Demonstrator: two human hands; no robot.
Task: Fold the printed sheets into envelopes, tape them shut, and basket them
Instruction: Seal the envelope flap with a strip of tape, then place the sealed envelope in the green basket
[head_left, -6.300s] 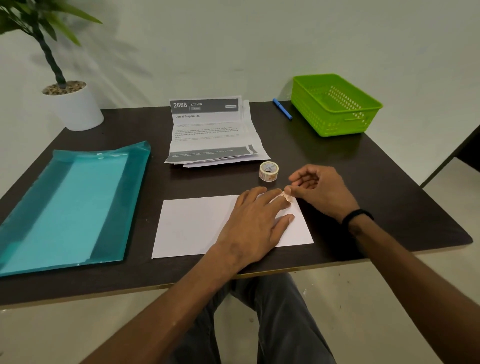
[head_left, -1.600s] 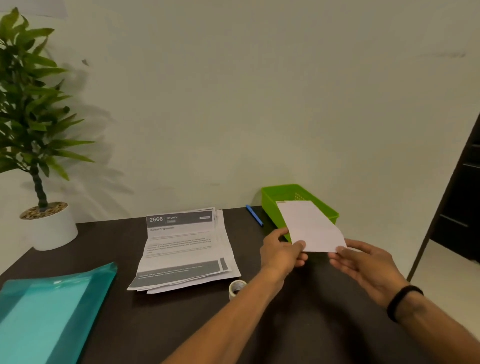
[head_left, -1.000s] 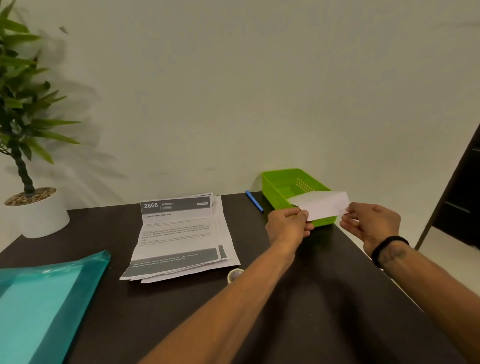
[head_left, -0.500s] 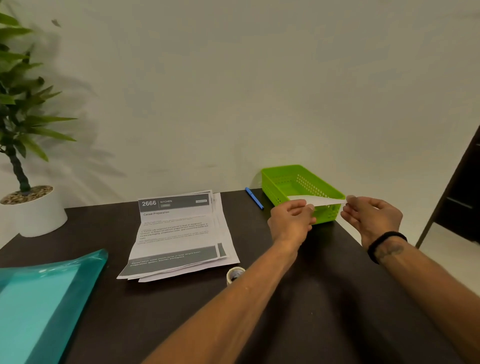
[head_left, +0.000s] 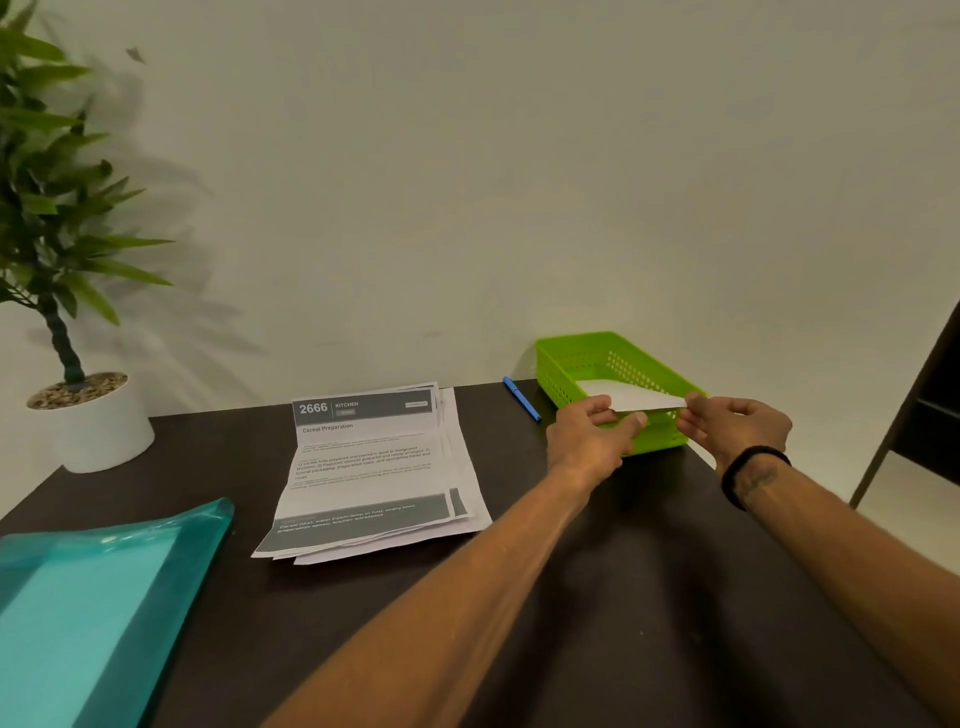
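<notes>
A white folded envelope (head_left: 631, 396) lies nearly flat over the green basket (head_left: 576, 358) at the table's far right, its far end dipping inside the basket. My left hand (head_left: 592, 434) pinches the envelope's near left edge. My right hand (head_left: 737, 426) pinches its right corner; a black band sits on that wrist. A stack of printed sheets (head_left: 369, 467), headed "2666 KITCHEN", lies in the middle of the dark table (head_left: 649, 597). The tape roll is hidden behind my left forearm.
A blue pen (head_left: 521, 398) lies just left of the basket. A teal plastic folder (head_left: 93, 597) covers the near left of the table. A potted plant in a white pot (head_left: 93, 421) stands at the far left. A dark shelf unit (head_left: 930, 415) is at the right edge.
Both hands have lowered the envelope from upright in the air to nearly flat over the basket, its far end now inside. The tape roll has gone behind my left forearm.
</notes>
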